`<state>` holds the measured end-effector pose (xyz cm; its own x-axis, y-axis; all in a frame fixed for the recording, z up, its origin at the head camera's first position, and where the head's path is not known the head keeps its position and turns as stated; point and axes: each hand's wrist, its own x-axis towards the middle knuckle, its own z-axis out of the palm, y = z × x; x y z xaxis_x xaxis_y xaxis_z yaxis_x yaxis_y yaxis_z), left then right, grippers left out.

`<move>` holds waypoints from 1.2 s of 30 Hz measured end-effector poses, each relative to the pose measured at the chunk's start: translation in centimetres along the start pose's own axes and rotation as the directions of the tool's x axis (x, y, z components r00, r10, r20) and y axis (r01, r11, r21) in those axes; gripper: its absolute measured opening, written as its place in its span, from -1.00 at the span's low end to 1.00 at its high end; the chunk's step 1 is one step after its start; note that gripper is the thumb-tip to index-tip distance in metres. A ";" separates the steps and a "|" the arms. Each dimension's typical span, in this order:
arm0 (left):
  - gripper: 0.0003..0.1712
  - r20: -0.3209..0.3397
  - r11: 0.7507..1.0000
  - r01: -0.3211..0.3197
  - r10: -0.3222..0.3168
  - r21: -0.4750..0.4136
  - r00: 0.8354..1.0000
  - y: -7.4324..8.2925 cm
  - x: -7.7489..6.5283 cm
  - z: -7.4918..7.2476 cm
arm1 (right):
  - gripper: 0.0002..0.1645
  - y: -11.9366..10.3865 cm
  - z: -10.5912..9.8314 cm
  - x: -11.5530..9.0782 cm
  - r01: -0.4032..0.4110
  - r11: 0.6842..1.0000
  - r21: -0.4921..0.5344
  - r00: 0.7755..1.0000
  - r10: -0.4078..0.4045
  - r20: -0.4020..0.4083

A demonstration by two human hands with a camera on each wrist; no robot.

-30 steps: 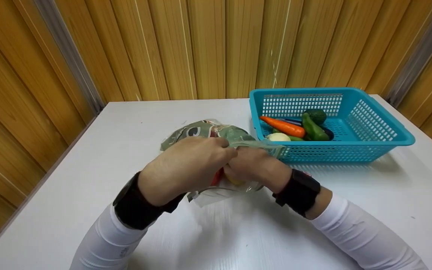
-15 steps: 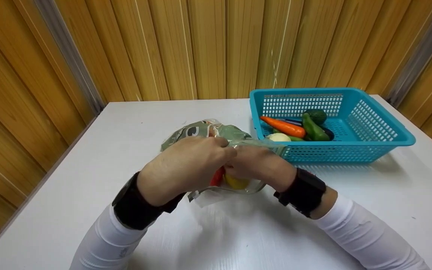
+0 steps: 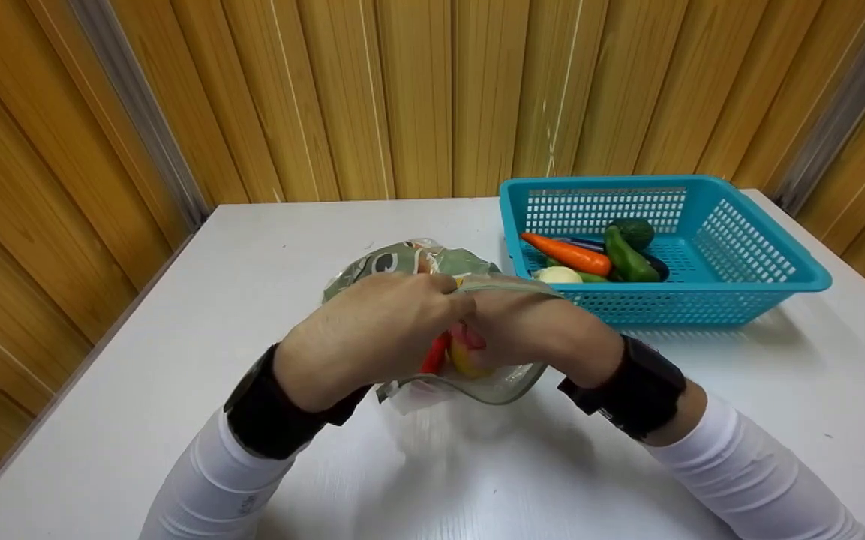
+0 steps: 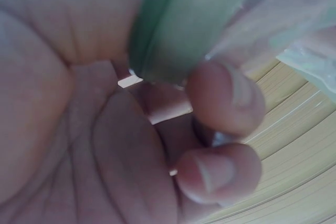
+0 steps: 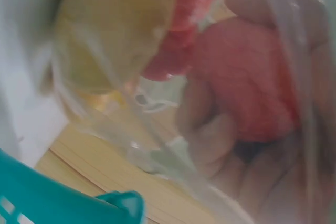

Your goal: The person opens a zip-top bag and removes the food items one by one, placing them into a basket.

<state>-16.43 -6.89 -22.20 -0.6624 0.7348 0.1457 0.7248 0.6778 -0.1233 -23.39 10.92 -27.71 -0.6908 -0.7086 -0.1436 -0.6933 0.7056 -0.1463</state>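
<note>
In the head view a clear plastic bag with green print (image 3: 466, 262) is held over the white table. My left hand (image 3: 379, 319) pinches the bag's green edge (image 4: 173, 30) between thumb and fingers, as the left wrist view shows. My right hand (image 3: 518, 326) reaches inside the bag's mouth. Its fingers curl round a reddish, rounded, wrinkled thing (image 5: 244, 77), seen through the plastic in the right wrist view; I cannot tell its kind. Beside it in the bag are a yellow rounded thing (image 3: 470, 364) and a long red thing (image 3: 434, 355), partly hidden by my hands.
At the back right stands a turquoise plastic basket (image 3: 702, 287). It holds a carrot (image 3: 567, 253), a green pepper (image 3: 627, 259), a dark green vegetable (image 3: 633, 233), a pale round one (image 3: 558, 275) and others. Behind the white table (image 3: 267, 255) rises a wood-patterned wall (image 3: 417, 97).
My right wrist has shifted right and slightly down, and a reddish thing now shows at that hand's fingers. The bag's near edge has sagged wider. My left hand has stayed put.
</note>
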 end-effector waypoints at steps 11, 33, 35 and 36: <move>-0.50 0.004 0.999 0.009 -0.009 0.038 1.000 0.0 0.0 -0.1 | -0.72 -0.6 -2.1 -3.3 0.097 0.994 0.052 0.994 -0.095 -0.045; -0.49 0.113 0.998 0.068 -0.070 0.018 0.991 0.2 0.5 -0.5 | -0.53 1.5 -5.7 -8.9 0.358 0.934 0.003 0.853 -0.325 -0.409; -0.47 0.117 0.998 0.066 -0.068 0.019 0.991 0.2 0.5 -0.5 | -0.50 2.1 -5.8 -9.0 0.378 0.926 -0.022 0.792 -0.336 -0.509; -0.47 0.118 0.998 0.066 -0.068 0.017 0.991 0.2 0.5 -0.5 | -0.49 2.3 -5.9 -9.0 0.383 0.923 -0.032 0.766 -0.336 -0.547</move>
<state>-16.59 -6.40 -21.65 -0.7278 0.6849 0.0368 0.6760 0.7253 -0.1301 -20.01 18.90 -20.97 -0.4083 -0.7796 0.4749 -0.9111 0.3804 -0.1590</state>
